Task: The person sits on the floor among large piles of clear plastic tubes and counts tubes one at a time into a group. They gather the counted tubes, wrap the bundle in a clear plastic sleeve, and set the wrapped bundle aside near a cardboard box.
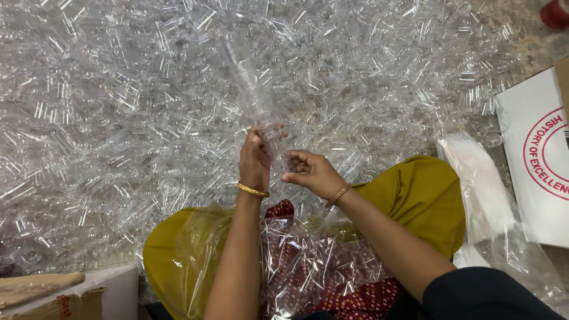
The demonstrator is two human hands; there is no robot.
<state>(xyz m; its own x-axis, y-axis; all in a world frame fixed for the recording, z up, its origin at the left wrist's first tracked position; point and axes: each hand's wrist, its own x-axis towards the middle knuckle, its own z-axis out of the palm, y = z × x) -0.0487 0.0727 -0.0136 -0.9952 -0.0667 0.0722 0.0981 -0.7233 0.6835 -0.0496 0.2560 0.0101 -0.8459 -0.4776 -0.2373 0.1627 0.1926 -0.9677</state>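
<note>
Lap: clear plastic film [308,266] lies over your knees, below both hands, with olive cloth [427,195] to either side.
Left hand: your left hand [255,160] is clenched around the bottom end of a stack of clear cups [252,83]; a gold bangle [253,191] sits on that wrist.
Right hand: your right hand [313,173] sits just beside the left, on its right, fingers curled toward the base of the stack; whether it grips anything cannot be told.
Stack axis: the long axis runs up and away from your hands, tilted slightly left at the far end.
Nearer hand: the left, already holding it.
Far side: a heap of loose clear cups [118,106] fills the floor beyond and to the left of your hands.
Right edge: a white box [533,178] and a white bag [480,189] lie well apart on the right.
Open room: only the air above your lap.
</note>
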